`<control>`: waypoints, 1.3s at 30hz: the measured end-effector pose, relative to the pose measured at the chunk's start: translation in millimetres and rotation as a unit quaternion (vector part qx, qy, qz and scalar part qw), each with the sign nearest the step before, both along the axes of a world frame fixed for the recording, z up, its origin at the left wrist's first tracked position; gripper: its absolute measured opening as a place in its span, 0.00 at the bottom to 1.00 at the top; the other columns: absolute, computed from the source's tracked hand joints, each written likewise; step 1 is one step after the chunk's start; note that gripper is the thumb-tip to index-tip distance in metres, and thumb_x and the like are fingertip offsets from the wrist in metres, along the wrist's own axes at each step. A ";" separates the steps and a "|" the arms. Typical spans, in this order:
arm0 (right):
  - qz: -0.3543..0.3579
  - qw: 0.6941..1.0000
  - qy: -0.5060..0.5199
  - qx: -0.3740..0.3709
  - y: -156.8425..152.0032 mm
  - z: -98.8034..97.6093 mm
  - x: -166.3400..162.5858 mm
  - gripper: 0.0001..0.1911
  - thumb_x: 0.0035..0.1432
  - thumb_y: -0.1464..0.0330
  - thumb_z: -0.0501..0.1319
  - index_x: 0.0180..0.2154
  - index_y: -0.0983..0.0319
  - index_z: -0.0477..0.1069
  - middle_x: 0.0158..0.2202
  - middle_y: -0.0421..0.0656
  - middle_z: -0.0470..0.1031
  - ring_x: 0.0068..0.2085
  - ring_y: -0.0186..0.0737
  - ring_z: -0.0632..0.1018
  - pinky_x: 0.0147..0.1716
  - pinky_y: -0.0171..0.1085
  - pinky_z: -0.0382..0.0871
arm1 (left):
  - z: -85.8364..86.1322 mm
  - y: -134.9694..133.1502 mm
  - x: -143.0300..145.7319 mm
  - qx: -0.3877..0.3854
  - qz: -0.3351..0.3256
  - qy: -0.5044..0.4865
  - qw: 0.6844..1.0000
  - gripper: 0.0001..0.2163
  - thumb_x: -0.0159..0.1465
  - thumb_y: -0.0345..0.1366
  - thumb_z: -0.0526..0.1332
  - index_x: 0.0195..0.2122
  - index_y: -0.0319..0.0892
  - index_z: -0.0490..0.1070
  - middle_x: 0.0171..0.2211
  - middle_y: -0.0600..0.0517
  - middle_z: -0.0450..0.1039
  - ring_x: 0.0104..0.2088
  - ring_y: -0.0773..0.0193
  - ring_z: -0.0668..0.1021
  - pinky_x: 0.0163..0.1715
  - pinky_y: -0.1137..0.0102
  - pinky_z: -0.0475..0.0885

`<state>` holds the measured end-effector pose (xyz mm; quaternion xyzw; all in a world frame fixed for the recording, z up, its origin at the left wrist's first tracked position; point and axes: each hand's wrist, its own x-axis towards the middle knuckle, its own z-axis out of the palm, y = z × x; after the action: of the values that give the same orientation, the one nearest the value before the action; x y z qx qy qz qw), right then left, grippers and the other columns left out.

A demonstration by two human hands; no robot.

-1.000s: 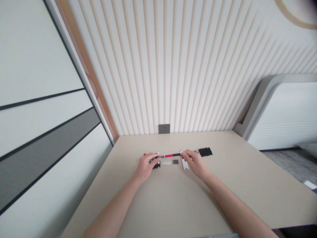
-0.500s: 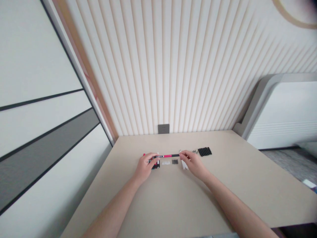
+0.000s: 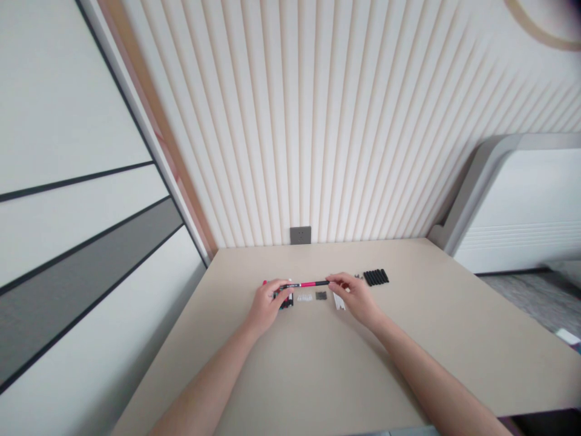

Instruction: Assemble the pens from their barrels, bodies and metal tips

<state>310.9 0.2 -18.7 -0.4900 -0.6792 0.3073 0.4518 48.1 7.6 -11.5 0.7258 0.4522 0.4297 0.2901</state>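
A slim pen (image 3: 307, 284), black at both ends with a pinkish-red middle, is held level above the table between my hands. My left hand (image 3: 269, 301) pinches its left end between thumb and fingers. My right hand (image 3: 353, 292) is closed around its right end, with the tip hidden by the fingers. Dark and red pen parts (image 3: 285, 301) lie under my left hand, partly covered. Between the hands are a row of small white pieces (image 3: 304, 297) and a small cluster of dark grey pieces (image 3: 321, 296). White sticks (image 3: 339, 301) show beneath my right hand.
Several black tubes (image 3: 376, 277) lie side by side right of my right hand, with small metallic bits (image 3: 359, 276) beside them. The beige table (image 3: 290, 375) meets a ribbed wall holding a grey socket (image 3: 300, 235). A white cabinet (image 3: 113, 339) stands left, a pale headboard (image 3: 521, 200) right.
My right hand shifts very slightly at the pen's right end. The pen stays level in both hands, and the loose parts lie where they were.
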 end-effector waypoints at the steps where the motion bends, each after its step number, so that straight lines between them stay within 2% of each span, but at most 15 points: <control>1: -0.003 1.000 0.005 0.010 0.1 0.4 0.3 0.15 0.60 0.58 0.59 0.41 0.59 0.78 0.41 0.45 0.79 0.37 0.41 0.75 0.38 0.38 0.68 | -0.1 0.1 -0.1 -0.006 0.002 -0.001 1.000 0.12 0.65 0.44 0.60 0.40 0.42 0.78 0.39 0.49 0.80 0.39 0.59 0.79 0.41 0.69 0.71; 4: -0.003 1.000 0.013 0.020 -0.4 2.6 0.3 0.15 0.61 0.58 0.57 0.42 0.59 0.78 0.42 0.45 0.79 0.39 0.41 0.76 0.39 0.39 0.68 | -0.9 1.1 -0.9 -0.022 0.008 -0.006 1.000 0.14 0.65 0.46 0.59 0.40 0.41 0.77 0.35 0.50 0.79 0.35 0.60 0.78 0.36 0.70 0.71; 8: -0.017 1.000 0.007 0.014 0.0 5.7 1.4 0.17 0.63 0.58 0.55 0.44 0.59 0.77 0.44 0.46 0.78 0.44 0.44 0.77 0.41 0.40 0.69 | -3.2 2.6 -1.9 -0.027 0.008 -0.018 0.999 0.15 0.65 0.46 0.59 0.41 0.40 0.77 0.33 0.50 0.78 0.34 0.60 0.78 0.35 0.71 0.71; 11: -0.055 0.998 -0.012 0.018 3.3 7.7 9.4 0.18 0.62 0.57 0.55 0.44 0.60 0.76 0.42 0.46 0.79 0.40 0.43 0.77 0.39 0.40 0.69 | -4.1 2.9 -2.0 -0.030 0.008 -0.022 0.999 0.15 0.65 0.46 0.60 0.42 0.40 0.76 0.34 0.49 0.79 0.35 0.60 0.78 0.36 0.70 0.71; 15: -0.142 0.986 -0.090 0.027 11.5 10.3 38.1 0.17 0.60 0.57 0.57 0.42 0.61 0.76 0.34 0.45 0.79 0.33 0.42 0.76 0.37 0.40 0.68 | -3.5 2.1 -1.2 -0.032 0.005 -0.019 0.999 0.15 0.65 0.46 0.60 0.42 0.40 0.77 0.35 0.49 0.79 0.35 0.60 0.78 0.36 0.70 0.72; 19: -0.175 0.964 -0.200 -0.003 20.6 7.1 75.8 0.13 0.59 0.61 0.57 0.38 0.60 0.77 0.34 0.45 0.79 0.35 0.43 0.77 0.37 0.39 0.67 | -1.7 0.4 0.6 -0.038 -0.002 -0.027 0.999 0.15 0.65 0.45 0.59 0.42 0.40 0.76 0.36 0.48 0.79 0.35 0.60 0.79 0.36 0.70 0.72; 23: -0.159 0.946 -0.281 -0.031 25.3 -1.7 96.8 0.12 0.58 0.67 0.56 0.39 0.60 0.77 0.39 0.46 0.80 0.39 0.45 0.78 0.39 0.39 0.66 | -0.5 0.1 0.7 -0.035 -0.004 -0.028 0.999 0.15 0.65 0.46 0.60 0.41 0.40 0.76 0.36 0.48 0.79 0.35 0.61 0.78 0.36 0.70 0.72; 28: -0.147 0.939 -0.307 -0.057 24.3 -8.0 94.5 0.16 0.57 0.71 0.57 0.47 0.59 0.73 0.36 0.44 0.80 0.38 0.43 0.77 0.36 0.37 0.64 | -0.8 1.7 -2.6 -0.030 0.001 -0.022 0.999 0.14 0.65 0.46 0.60 0.42 0.40 0.77 0.35 0.48 0.78 0.36 0.60 0.78 0.37 0.70 0.72; 39: -0.130 0.934 -0.330 -0.049 21.6 -9.1 84.2 0.13 0.55 0.73 0.59 0.43 0.59 0.74 0.34 0.43 0.80 0.38 0.43 0.77 0.35 0.36 0.62 | 1.5 0.3 -0.3 -0.041 -0.012 -0.036 0.998 0.15 0.64 0.46 0.60 0.42 0.40 0.77 0.33 0.49 0.78 0.33 0.61 0.77 0.33 0.71 0.72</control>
<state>395.1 21.8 -27.8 -0.6692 -0.7048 0.0995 0.2134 47.7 7.9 -10.0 0.7030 0.4497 0.4330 0.3406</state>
